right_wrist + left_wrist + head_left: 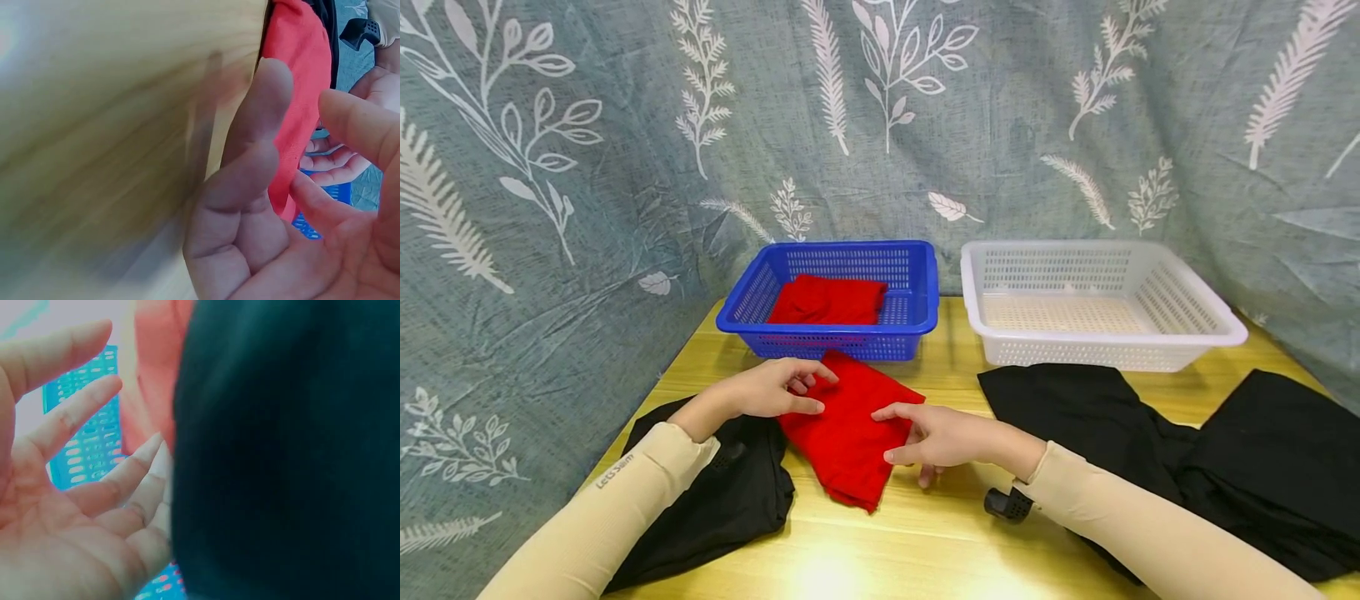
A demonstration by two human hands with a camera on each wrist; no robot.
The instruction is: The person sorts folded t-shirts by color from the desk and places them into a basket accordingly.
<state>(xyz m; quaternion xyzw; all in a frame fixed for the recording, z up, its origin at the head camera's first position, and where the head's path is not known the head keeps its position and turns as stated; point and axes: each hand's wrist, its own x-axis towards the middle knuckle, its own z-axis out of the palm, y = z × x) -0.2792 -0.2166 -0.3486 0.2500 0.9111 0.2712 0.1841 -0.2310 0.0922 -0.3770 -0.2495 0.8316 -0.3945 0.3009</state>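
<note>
A red cloth (857,433) lies folded at a slant on the table in front of the blue basket (827,330). Over its upper left side is my left hand (775,389), fingers spread and loosely bent. My right hand (943,435) is at the cloth's right edge, index finger and thumb reaching over it, the other fingers lower. Neither hand grips the cloth. In the right wrist view the red cloth (300,81) stands just beyond the fingers. Black fabric (287,450) fills much of the left wrist view, beside the spread fingers.
Inside the blue basket sits another folded red cloth (842,302). A white basket (1105,340) stands to its right, its slotted floor showing. Black cloth (730,500) lies beneath my left forearm; more black cloths (1277,467) spread across the table's right side. A patterned curtain hangs behind.
</note>
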